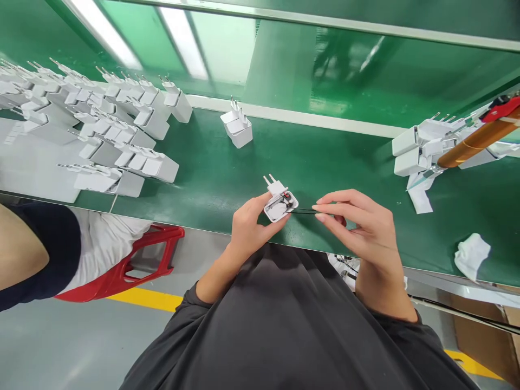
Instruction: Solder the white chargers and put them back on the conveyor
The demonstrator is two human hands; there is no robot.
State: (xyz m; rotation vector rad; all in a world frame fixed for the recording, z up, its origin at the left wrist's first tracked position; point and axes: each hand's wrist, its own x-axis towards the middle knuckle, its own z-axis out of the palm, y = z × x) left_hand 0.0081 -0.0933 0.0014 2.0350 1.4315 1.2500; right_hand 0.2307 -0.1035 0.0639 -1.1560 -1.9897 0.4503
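My left hand (248, 226) is closed around a small white two-pin plug adapter (278, 201), its open side facing up with red and dark parts visible inside. A thin black wire (303, 210) runs from the adapter's open side to my right hand (357, 225), whose fingertips pinch its end. Both hands hover over the near edge of the green conveyor belt (211, 179).
Several white plug adapters (105, 135) lie in rows at the left. One adapter pair (238, 127) stands alone mid-belt. More adapters (426, 146) sit at the right by a copper-coloured roll (475, 142). A crumpled white cloth (471, 254) lies near right. A co-worker's arm (24, 249) and a red stool (138, 260) are at left.
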